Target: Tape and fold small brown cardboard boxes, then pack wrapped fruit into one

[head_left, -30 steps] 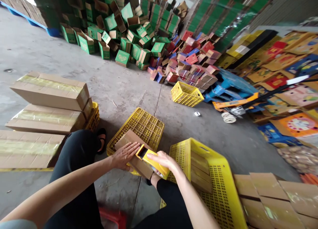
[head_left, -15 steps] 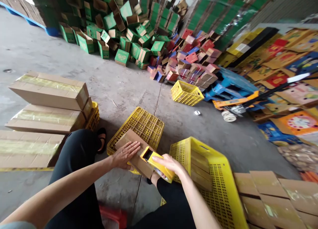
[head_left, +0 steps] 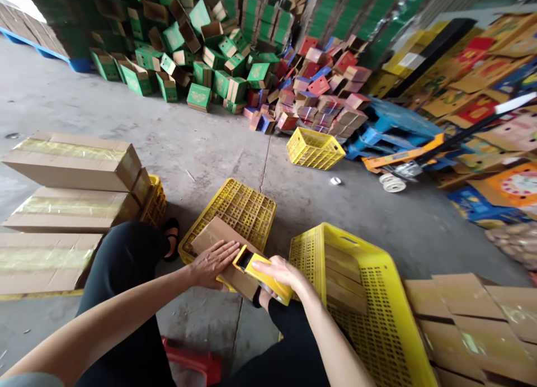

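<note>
A brown cardboard box (head_left: 241, 279) lies on an upturned yellow plastic crate (head_left: 243, 208) in front of my knees. My left hand (head_left: 213, 262) rests flat on the box's top, fingers stretched out toward its middle. Wrapped round a yellow tape dispenser (head_left: 268, 275), my right hand (head_left: 282, 272) keeps its front end against the box, close to my left fingertips. Whether tape runs out beneath the dispenser is hidden.
Taped cartons (head_left: 71, 163) are stacked at left. On the right, a large yellow crate (head_left: 377, 286) holds flat cardboard, beside more boxes (head_left: 470, 320). Farther off are a small yellow crate (head_left: 314, 149), a pallet jack (head_left: 403, 157) and piled green boxes (head_left: 199, 96). A red stool (head_left: 197, 364) shows below.
The camera view has shifted slightly. The dispenser has moved a little left along the box, toward my left hand, which stays pressed on the cardboard.
</note>
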A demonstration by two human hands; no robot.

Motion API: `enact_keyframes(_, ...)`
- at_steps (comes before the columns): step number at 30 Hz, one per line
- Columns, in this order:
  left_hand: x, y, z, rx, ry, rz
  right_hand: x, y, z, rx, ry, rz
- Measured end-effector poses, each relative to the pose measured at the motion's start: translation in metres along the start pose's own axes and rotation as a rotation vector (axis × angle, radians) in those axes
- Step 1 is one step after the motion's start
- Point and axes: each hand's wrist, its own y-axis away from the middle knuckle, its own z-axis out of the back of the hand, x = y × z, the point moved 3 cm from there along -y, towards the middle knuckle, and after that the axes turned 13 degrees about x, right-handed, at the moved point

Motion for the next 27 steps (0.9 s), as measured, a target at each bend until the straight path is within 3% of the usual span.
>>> enact_keyframes(13,0.000,-0.001,0.005,0.052,-0.012,0.021,-0.034,0.014,0.003,0.052,-0.163,-0.006)
enact_keyframes(20,-0.004,0.002,0.007,0.114,-0.066,0.030,-0.046,0.010,-0.005,0.030,-0.223,0.095)
enact_keyframes(27,-0.012,-0.011,0.011,0.227,-0.082,-0.125,-0.053,0.009,-0.002,0.058,-0.195,0.139)
